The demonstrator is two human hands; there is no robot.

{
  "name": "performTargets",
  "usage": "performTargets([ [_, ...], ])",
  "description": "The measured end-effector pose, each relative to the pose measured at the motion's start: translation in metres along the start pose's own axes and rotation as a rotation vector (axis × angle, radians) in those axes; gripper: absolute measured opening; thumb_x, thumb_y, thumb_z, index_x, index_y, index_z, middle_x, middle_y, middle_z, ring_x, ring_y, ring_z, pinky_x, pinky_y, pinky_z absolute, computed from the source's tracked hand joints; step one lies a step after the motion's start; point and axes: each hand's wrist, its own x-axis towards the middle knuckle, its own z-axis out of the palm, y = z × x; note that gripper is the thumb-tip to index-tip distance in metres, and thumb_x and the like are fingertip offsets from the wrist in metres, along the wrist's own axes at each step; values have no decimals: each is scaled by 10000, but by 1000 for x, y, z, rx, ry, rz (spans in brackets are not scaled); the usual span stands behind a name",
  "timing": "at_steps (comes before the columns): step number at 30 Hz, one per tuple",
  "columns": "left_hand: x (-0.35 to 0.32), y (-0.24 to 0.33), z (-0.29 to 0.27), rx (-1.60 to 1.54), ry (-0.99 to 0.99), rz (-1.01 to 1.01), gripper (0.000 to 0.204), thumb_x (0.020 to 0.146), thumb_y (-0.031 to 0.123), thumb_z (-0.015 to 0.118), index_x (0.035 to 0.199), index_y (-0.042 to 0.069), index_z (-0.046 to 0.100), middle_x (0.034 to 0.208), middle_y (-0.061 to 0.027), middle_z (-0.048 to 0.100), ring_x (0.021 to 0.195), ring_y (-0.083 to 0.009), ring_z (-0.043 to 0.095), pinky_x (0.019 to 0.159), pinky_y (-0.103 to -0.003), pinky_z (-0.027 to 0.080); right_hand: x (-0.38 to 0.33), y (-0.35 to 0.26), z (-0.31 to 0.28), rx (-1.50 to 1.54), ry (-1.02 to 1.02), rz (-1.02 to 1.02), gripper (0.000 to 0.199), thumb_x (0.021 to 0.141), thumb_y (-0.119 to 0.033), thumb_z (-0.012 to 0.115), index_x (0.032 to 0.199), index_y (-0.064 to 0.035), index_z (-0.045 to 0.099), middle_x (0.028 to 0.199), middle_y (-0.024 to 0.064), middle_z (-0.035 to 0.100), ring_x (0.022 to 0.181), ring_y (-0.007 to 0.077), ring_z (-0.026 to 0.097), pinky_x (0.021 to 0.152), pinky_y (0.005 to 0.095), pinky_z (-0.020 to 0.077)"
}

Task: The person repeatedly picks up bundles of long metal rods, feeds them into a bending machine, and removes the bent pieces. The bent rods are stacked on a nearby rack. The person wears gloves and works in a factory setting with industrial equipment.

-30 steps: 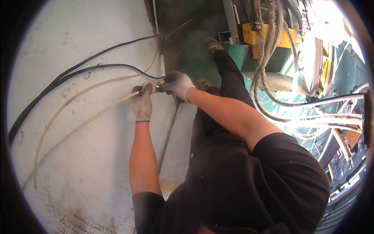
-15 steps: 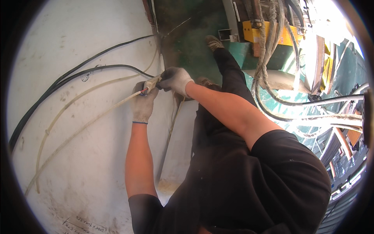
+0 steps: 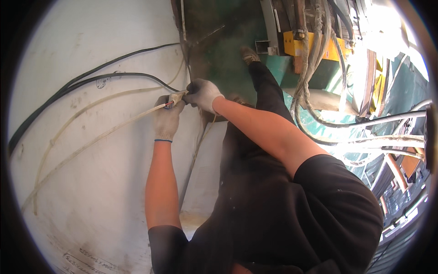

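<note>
In knitted work gloves with greyish, dirty fingers, both my hands meet over a white panel. My left hand is closed around a small off-white cable connector. From its left end comes a pale sheathed cable, with a bit of red and blue wire showing where it enters. My right hand pinches the connector's other end with bent fingers; the fingertips are partly hidden. A black cable curves in from the left and ends close behind the connector; whether it joins it I cannot tell.
The large white panel carries a second black cable and another pale cable. Beyond its edge lies a dark green floor with my shoe on it. At right, dusty hoses hang past a yellow box and bend towards the rim.
The view has shifted slightly, and the cables and panel markings sit a little differently in it. Both hands keep their hold on the connector.
</note>
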Motion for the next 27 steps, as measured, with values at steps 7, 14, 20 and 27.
performTargets([
  [7, -45, -14, 1, -152, 202, -86, 507, 843, 198, 783, 1275, -54, 695, 1063, -135, 768, 977, -226, 717, 894, -362, 556, -16, 5, -39, -412, 87, -106, 498, 908, -373, 761, 1241, -3, 742, 1169, 182, 779, 1071, 304, 753, 961, 392, 573],
  [14, -118, -116, 24, -456, 360, -304, 478, 858, 112, 735, 1304, -55, 690, 1129, -119, 758, 1005, -196, 697, 898, -330, 556, -63, 65, -103, -758, 52, -259, 437, 957, -312, 743, 1238, 20, 708, 1011, 147, 769, 872, 234, 729, 795, 371, 576],
  [20, -208, -100, 85, -285, 279, -191, 371, 871, 163, 734, 1188, -28, 739, 1089, -136, 773, 1017, -209, 721, 939, -336, 556, -61, 98, -136, -596, -68, 86, 351, 959, -254, 754, 1195, 5, 733, 919, 87, 763, 754, 186, 720, 676, 336, 569],
  [27, -287, -45, 146, -196, 162, 24, 359, 894, 249, 723, 1156, 5, 745, 1128, -171, 759, 1076, -284, 727, 981, -393, 554, -86, 51, -145, -1034, -6, -112, 375, 944, -278, 746, 1204, -8, 747, 995, 136, 798, 843, 210, 764, 775, 366, 594],
])
